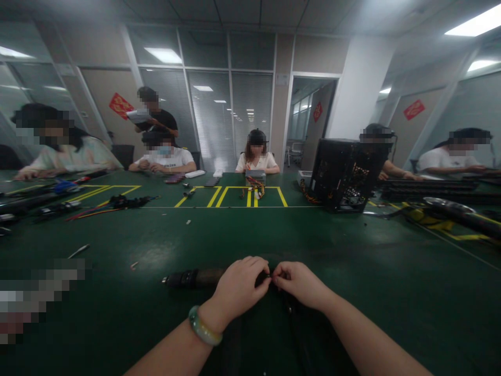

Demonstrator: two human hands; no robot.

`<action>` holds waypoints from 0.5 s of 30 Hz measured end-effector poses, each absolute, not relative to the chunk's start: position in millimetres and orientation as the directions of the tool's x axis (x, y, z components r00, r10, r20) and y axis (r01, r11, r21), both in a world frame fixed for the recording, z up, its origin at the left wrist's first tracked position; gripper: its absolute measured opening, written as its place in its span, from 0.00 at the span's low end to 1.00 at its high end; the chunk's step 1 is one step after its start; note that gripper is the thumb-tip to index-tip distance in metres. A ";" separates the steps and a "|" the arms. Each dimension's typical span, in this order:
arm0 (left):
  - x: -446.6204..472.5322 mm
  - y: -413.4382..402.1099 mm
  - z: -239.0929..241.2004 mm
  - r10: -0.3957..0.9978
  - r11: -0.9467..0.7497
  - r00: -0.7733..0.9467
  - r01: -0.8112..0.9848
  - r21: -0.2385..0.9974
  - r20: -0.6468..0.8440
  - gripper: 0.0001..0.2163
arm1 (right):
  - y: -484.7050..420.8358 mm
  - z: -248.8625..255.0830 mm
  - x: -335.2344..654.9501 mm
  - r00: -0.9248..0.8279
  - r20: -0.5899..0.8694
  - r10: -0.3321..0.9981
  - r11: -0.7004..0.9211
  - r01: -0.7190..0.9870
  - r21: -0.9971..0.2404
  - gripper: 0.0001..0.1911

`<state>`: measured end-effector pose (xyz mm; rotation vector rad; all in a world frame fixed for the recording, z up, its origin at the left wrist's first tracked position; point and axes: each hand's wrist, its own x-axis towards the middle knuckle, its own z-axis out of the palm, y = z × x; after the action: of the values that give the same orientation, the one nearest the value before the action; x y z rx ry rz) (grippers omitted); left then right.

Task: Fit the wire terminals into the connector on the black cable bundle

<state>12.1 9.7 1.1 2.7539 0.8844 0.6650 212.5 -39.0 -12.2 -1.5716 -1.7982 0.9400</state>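
My left hand (245, 284), with a green bangle at the wrist, is closed, its thumb and fingers around a small dark piece (267, 275) with a shiny end. Fingertips of my right hand (301, 284) pinch together right beside that piece; what lies between them is too small to name. A dark cylindrical tool-like part (191, 279) with a black collar and metal tip lies on the green tabletop (164, 329), pointing left. Its right end is hidden behind my left hand, so I cannot tell whether the dark piece belongs to it. A dark rod-like shape (291, 313) lies below my right hand.
An open black computer case (340, 175) stands back right. Dark cables and parts (125, 201) lie at left; long black parts (430, 185) lie at right. A thin metal tool (79, 251) rests front left. Several people sit around the table; a grey wired box (256, 176) faces one.
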 end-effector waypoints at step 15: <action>12.2 11.0 -1.7 0.519 -0.854 0.767 0.445 0.269 0.377 0.08 | -38.3 -14.6 213.1 -0.156 -0.002 0.988 0.095 0.613 -0.784 0.06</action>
<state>12.2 11.0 -1.7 2.7972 0.7690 0.6696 213.1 -38.3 -14.6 -1.5671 -1.8322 0.8882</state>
